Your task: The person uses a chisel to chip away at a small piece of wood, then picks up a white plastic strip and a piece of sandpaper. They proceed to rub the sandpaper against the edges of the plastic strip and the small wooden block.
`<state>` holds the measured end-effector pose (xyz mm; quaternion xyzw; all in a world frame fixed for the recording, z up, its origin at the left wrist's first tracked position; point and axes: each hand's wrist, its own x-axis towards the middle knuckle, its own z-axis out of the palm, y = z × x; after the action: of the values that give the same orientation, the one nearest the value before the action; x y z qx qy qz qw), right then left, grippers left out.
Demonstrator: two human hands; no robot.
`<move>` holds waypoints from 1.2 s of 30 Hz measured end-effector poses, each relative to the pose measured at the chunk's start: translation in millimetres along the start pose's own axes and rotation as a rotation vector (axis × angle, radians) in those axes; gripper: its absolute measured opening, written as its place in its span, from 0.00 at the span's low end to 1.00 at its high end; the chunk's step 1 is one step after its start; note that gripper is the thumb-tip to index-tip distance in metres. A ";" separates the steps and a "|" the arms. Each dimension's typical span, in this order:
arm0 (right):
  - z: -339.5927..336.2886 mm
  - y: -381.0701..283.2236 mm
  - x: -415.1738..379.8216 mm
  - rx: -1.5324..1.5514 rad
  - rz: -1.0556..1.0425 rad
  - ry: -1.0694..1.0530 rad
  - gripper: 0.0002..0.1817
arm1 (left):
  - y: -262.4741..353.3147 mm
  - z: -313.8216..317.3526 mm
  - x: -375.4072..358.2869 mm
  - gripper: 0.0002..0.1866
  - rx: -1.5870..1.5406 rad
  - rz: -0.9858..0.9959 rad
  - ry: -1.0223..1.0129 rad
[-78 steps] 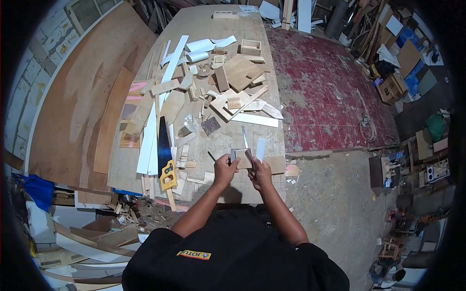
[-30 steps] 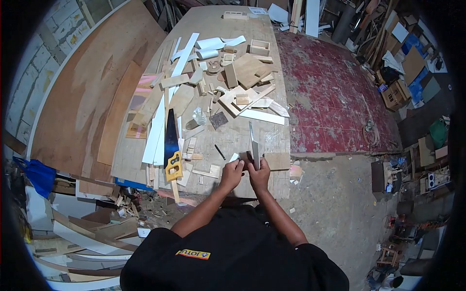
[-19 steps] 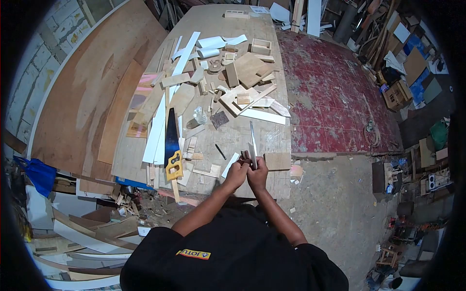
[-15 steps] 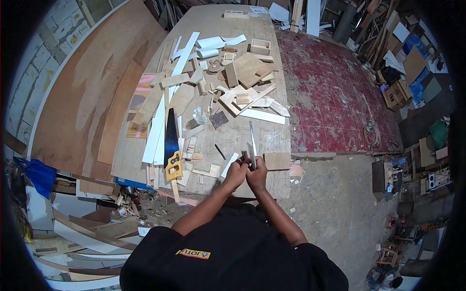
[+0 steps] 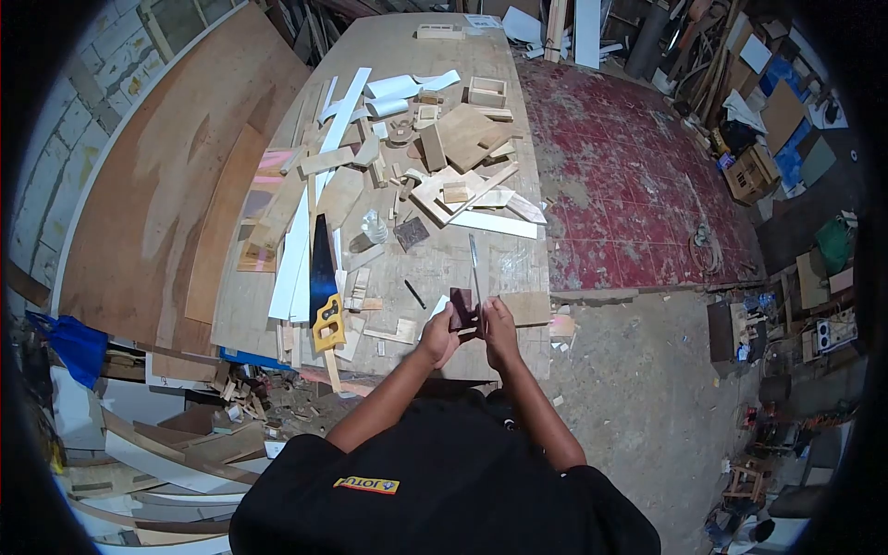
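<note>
My left hand [image 5: 438,341] grips a dark red-brown flat piece [image 5: 460,305] by its left side, close to the near end of the table. A long thin metal strip [image 5: 475,268], like a ruler or blade, points away from me beside that piece. Its near part is in my right hand [image 5: 499,331], whose fingers close on it. Just left of my hands lie a black pen-like stick [image 5: 415,294] and a small white strip [image 5: 442,303], partly covered by my left hand. A dark square piece [image 5: 411,233] lies farther up the table.
A handsaw [image 5: 324,277] with a yellow handle lies at the left of the worktable [image 5: 444,365]. Wood offcuts [image 5: 472,137], white strips and a clear container [image 5: 374,227] cover the middle. Large wood panels [image 5: 166,213] lean on the left; red flooring [image 5: 629,176] lies right.
My hands have moved slightly apart and turned. The dark red-brown piece now shows its flat face in my left hand, and the metal strip stands more upright in view.
</note>
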<state>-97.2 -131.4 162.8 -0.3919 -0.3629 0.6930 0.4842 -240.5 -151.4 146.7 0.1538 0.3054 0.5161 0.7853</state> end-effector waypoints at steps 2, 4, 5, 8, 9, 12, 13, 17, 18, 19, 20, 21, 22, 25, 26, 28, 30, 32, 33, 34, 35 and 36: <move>-4.2 3.4 3.9 0.004 0.053 0.026 0.10 | 0.4 2.5 0.2 0.23 -0.011 0.047 -0.032; 4.9 -7.2 1.5 -0.040 0.032 0.068 0.07 | 2.5 6.4 0.3 0.23 -0.022 0.069 -0.051; 8.7 -12.7 -1.0 -0.084 0.013 0.107 0.04 | 4.2 7.9 0.5 0.22 -0.033 0.093 -0.068; 10.2 -24.6 -7.7 0.060 0.099 0.053 0.07 | 11.9 0.5 3.8 0.20 0.046 0.059 -0.156; 8.5 -23.6 -7.9 0.059 0.098 0.054 0.07 | 14.9 3.5 2.6 0.20 0.046 0.058 -0.157; 7.9 -23.4 -8.3 0.025 0.045 0.032 0.09 | 22.3 12.5 -3.7 0.21 0.035 0.089 -0.101; 9.8 -25.8 -9.2 0.017 0.039 0.042 0.10 | 24.7 15.7 -6.2 0.20 0.055 0.103 -0.082; 4.0 -25.1 -6.0 -0.028 0.056 0.051 0.10 | 29.8 15.7 -7.9 0.21 0.082 0.110 -0.088; 7.5 -28.8 -6.6 -0.029 0.056 0.050 0.10 | 31.4 15.0 -8.5 0.21 0.082 0.111 -0.088; 11.6 -33.3 -7.6 0.033 0.063 0.076 0.10 | 33.3 14.3 -9.2 0.21 0.082 0.093 -0.096; 14.4 -36.4 -8.2 0.095 0.071 0.101 0.09 | 34.6 14.0 -9.8 0.20 0.082 0.074 -0.105; 12.6 -35.7 -8.0 0.094 0.071 0.101 0.09 | 34.2 12.4 -9.4 0.20 0.081 0.075 -0.106; 9.6 -35.1 -7.7 0.107 0.080 0.074 0.09 | 33.8 11.1 -9.0 0.20 0.063 0.078 -0.068; 10.2 -38.7 -8.8 0.157 0.103 0.036 0.11 | 34.4 9.3 -8.5 0.20 0.056 0.088 -0.040; 11.6 -41.4 -9.2 0.193 0.114 0.025 0.13 | 35.4 9.3 -7.9 0.20 0.065 0.094 -0.050; 12.7 -45.2 -10.4 0.223 0.130 0.031 0.14 | 40.7 18.0 -11.8 0.20 0.081 0.106 -0.044; 10.2 -41.6 -8.9 0.253 0.145 0.037 0.16 | 42.0 22.6 -12.2 0.19 0.096 0.117 -0.038; 3.1 -27.1 -3.9 0.060 0.046 0.019 0.14 | 38.4 24.1 -10.3 0.19 0.186 0.164 0.028; 6.1 -25.0 -3.4 0.059 0.048 0.017 0.14 | 36.4 28.2 -10.9 0.19 0.184 0.166 0.030; 10.9 -21.7 -2.0 0.013 -0.032 0.076 0.12 | 33.7 33.3 -11.0 0.19 0.224 0.187 0.019; 13.6 -19.8 -1.4 -0.033 -0.111 0.135 0.12 | 31.4 37.6 -11.6 0.19 0.263 0.206 0.009; 15.3 -22.5 -1.2 -0.034 -0.111 0.134 0.12 | 26.4 36.1 -10.3 0.19 0.263 0.208 0.009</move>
<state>-101.9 -128.4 189.5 -0.4248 -0.3625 0.6310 0.5385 -239.2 -147.0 192.3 0.2835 0.3564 0.5509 0.6994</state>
